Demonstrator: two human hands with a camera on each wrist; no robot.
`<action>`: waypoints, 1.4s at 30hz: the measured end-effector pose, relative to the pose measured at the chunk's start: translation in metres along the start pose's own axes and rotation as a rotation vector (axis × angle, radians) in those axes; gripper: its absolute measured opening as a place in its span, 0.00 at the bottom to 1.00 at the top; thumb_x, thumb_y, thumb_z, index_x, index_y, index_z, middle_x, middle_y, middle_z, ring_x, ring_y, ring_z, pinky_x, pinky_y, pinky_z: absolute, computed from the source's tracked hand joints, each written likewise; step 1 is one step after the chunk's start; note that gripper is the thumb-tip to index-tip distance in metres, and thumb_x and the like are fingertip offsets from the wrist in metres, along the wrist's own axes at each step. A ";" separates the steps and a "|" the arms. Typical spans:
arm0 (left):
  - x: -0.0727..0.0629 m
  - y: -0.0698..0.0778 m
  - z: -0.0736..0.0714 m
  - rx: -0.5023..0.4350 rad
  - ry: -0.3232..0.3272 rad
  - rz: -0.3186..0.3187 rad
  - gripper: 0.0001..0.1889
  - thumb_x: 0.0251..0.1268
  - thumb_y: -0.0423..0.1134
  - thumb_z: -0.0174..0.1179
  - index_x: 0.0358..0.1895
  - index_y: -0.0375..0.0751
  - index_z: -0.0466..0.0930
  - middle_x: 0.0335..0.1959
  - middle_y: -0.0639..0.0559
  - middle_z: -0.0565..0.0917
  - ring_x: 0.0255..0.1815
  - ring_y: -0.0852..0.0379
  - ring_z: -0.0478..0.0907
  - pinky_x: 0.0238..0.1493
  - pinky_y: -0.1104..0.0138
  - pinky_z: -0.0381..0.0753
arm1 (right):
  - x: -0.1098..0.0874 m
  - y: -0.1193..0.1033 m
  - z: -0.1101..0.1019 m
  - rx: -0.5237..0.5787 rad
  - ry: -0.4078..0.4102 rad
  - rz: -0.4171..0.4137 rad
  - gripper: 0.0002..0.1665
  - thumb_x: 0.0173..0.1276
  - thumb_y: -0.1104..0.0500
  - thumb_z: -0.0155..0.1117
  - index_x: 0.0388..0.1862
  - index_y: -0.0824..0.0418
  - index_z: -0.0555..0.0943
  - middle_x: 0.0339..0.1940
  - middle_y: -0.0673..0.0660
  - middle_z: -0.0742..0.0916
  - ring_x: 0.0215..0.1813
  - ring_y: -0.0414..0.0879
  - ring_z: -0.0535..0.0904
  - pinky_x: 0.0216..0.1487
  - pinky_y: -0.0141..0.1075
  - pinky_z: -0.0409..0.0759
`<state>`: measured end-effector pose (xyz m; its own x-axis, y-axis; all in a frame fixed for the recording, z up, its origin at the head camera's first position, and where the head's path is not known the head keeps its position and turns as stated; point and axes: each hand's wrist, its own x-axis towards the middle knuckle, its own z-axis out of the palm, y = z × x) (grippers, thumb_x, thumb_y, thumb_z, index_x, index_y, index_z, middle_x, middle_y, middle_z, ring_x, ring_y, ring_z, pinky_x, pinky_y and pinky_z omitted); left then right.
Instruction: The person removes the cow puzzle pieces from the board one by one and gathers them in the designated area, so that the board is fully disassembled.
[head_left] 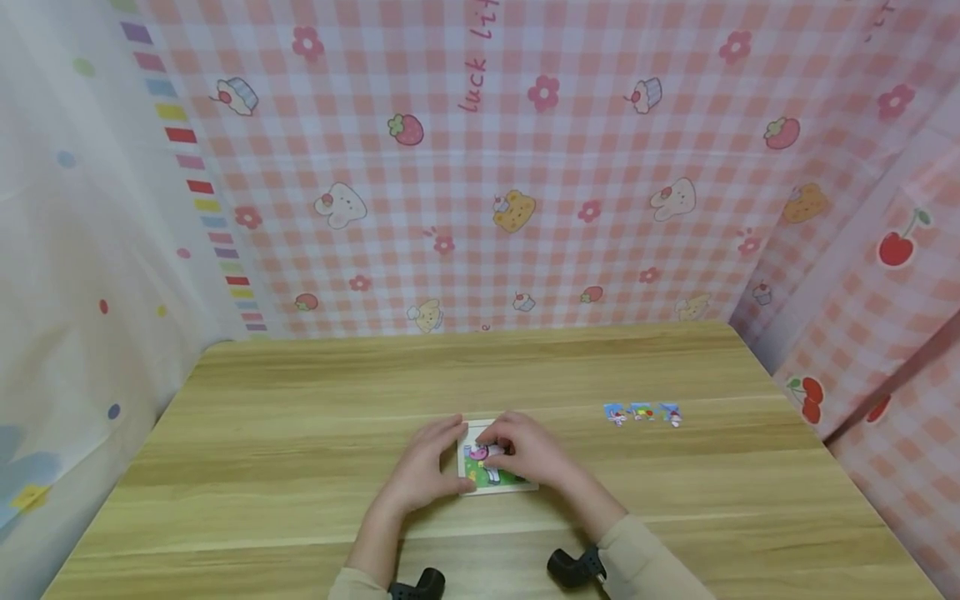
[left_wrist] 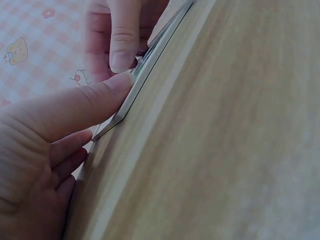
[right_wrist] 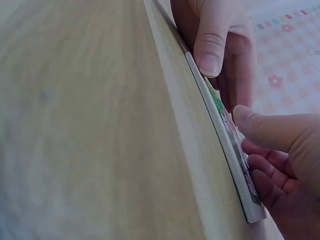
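A small jigsaw puzzle in a pale tray (head_left: 498, 490) lies on the wooden table, with green ground and a pink and white figure on its pieces (head_left: 492, 474). My left hand (head_left: 424, 469) grips the tray's left side, thumb over the near corner and fingers around toward the far corner. From the right, my right hand (head_left: 531, 451) reaches over the tray with bent fingers. Its thumb (right_wrist: 252, 122) and fingertips bracket part of the picture; I cannot tell whether they pinch a piece. Bare pale tray shows along the far left.
Three loose puzzle pieces (head_left: 642, 412), mostly blue, lie in a row farther back on the right of the wooden table (head_left: 300, 433). A pink checked cloth (head_left: 480, 167) hangs behind the table. Black wrist mounts (head_left: 573, 568) sit below both wrists.
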<state>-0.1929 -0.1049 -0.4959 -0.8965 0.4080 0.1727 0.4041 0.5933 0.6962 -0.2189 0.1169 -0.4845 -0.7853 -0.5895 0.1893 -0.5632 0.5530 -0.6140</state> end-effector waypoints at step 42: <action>-0.001 0.000 -0.002 0.039 0.012 0.030 0.39 0.50 0.44 0.77 0.65 0.29 0.74 0.71 0.41 0.69 0.72 0.37 0.62 0.71 0.44 0.58 | 0.001 -0.014 0.009 -0.128 0.045 0.059 0.12 0.61 0.59 0.75 0.42 0.59 0.83 0.39 0.49 0.78 0.40 0.43 0.71 0.43 0.38 0.74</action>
<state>-0.1921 -0.1066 -0.4947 -0.8861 0.4174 0.2015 0.4372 0.6080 0.6627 -0.2092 0.1037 -0.4825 -0.8271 -0.5282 0.1920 -0.5416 0.6579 -0.5232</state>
